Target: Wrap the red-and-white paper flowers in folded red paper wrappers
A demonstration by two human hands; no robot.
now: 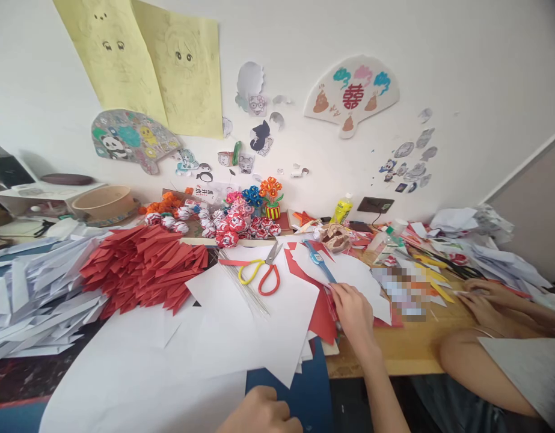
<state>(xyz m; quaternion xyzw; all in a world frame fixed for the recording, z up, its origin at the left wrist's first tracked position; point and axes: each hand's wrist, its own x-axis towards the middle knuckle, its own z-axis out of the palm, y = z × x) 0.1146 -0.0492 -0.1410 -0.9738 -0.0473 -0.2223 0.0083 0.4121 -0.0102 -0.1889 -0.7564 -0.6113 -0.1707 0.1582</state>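
Note:
At the bottom edge, my left hand (261, 414) is curled into a fist over the blue surface (320, 385), beside large white paper sheets (137, 373). Whatever its fingers hold, if anything, is hidden. My right hand (353, 313) reaches over red paper (322, 319), its fingers closed at the lower end of a blue-strapped watch (317, 257). I cannot make out what is between those fingers. Left of it, scissors (266, 270) with one yellow and one red handle lie on white sheets and thin wires (248, 285).
Piles of folded red paper strips (146, 264) and white strips (42, 282) fill the left. Paper flowers (241, 219) and a yellow bottle (343, 208) stand along the wall. At right, a co-worker's hands (493, 304) work over the wooden table (385, 355).

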